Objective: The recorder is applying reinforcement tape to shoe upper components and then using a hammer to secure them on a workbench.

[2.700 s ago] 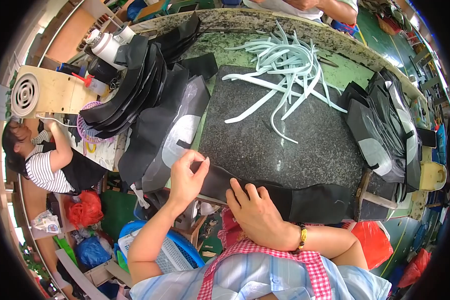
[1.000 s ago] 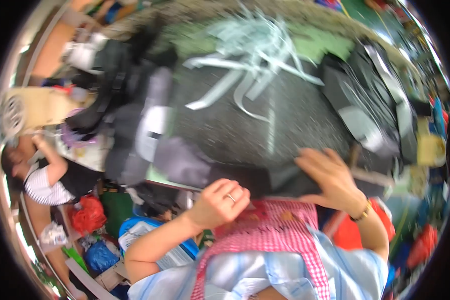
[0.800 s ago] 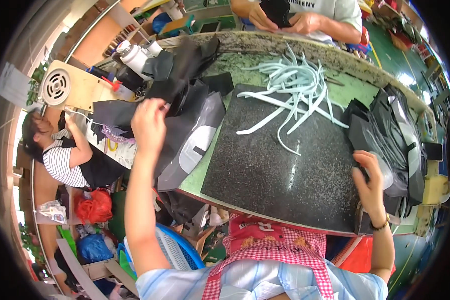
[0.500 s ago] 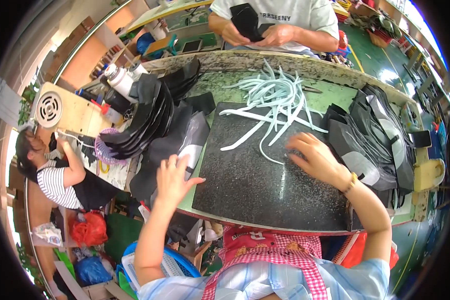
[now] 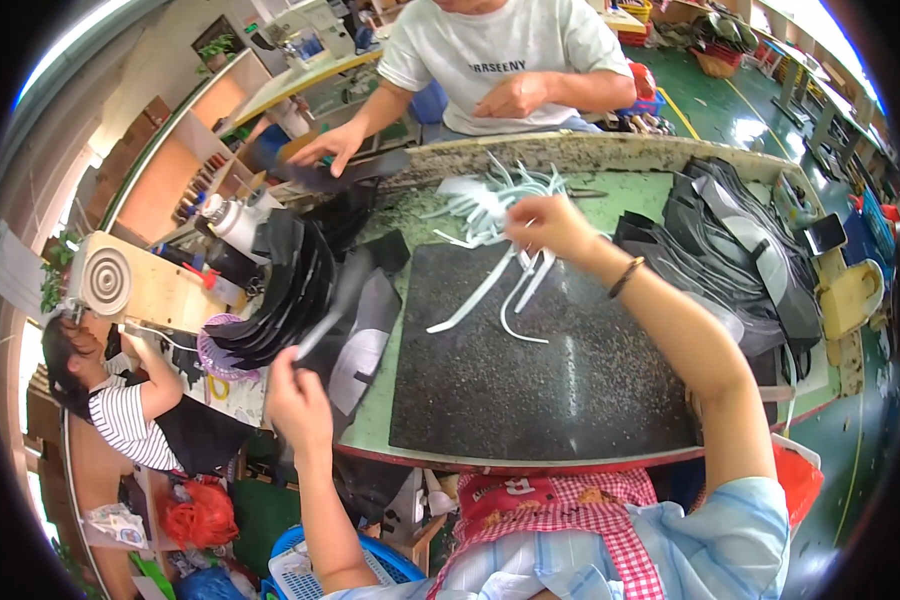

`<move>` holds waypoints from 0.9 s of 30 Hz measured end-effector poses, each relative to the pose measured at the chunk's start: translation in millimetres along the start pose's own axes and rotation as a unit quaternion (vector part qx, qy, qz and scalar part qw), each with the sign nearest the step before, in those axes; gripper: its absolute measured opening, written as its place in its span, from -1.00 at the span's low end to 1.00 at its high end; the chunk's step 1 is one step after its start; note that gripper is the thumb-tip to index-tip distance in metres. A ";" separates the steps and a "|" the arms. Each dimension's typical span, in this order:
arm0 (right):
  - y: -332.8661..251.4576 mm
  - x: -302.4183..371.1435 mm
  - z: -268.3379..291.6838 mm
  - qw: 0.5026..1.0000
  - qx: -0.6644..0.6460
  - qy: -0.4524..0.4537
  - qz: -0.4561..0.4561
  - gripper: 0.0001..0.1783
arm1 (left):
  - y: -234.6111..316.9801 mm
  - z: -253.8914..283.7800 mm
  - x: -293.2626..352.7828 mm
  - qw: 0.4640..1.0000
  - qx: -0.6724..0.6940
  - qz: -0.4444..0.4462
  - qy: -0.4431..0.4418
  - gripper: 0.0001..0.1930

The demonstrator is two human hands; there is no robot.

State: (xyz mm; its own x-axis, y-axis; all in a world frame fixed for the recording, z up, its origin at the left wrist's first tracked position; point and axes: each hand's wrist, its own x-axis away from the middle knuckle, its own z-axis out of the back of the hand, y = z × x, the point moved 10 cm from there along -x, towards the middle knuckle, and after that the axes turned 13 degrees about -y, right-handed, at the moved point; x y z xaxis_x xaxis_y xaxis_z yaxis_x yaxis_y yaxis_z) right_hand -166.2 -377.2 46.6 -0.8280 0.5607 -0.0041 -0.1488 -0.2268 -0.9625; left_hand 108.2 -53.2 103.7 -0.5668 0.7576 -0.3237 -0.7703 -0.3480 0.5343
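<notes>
My left hand (image 5: pixel 300 405) is at the left end of the bench, thumb and fingers pinched on the near end of a thin dark grey piece (image 5: pixel 338 312), blurred by motion. Beneath it lie black and grey cut pieces (image 5: pixel 358 352). My right hand (image 5: pixel 555 227) reaches across to the heap of pale blue-white strips (image 5: pixel 475 208), its fingers closed at the strips; some are smeared by motion there. Several strip ends hang down onto the black speckled board (image 5: pixel 545 385).
To the left stand a fanned black stack (image 5: pixel 295 285) and a white bottle (image 5: pixel 232 222). On the right lies a pile of black and grey pieces (image 5: pixel 720 250). Across the bench a person (image 5: pixel 505 75) handles a dark piece; another person (image 5: pixel 135 410) sits at the left.
My right hand has moved away from me onto the strips. My left hand has closed and drawn left and nearer, lifting a thin piece. The person opposite has reached toward the black pieces.
</notes>
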 end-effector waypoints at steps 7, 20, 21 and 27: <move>-2.8 80.5 109.5 0.907 -0.381 0.142 0.114 -0.75 | 201.2 -124.1 148.4 0.865 -0.050 -0.456 -0.203 -0.62; -18.6 154.4 -59.6 0.960 -0.254 -0.063 -0.102 -0.78 | 216.8 -140.1 59.1 0.842 0.304 -0.143 -0.422 -0.60; -19.8 156.3 -64.6 0.963 -0.236 -0.071 -0.106 -0.76 | 210.9 -156.2 53.9 0.802 0.383 -0.070 -0.453 -0.64; -20.0 154.5 -72.2 0.965 -0.245 -0.064 -0.067 -0.77 | 202.4 -189.1 59.3 0.717 0.493 0.019 -0.492 -0.77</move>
State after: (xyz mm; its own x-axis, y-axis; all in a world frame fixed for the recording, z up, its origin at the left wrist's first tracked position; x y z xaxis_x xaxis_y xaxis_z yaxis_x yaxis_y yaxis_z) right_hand -252.1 -228.5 45.6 -0.8839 0.4485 0.1329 -0.0117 0.2628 -0.9648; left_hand -136.5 -183.2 45.0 0.2729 0.9496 0.1544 0.0958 -0.1865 0.9778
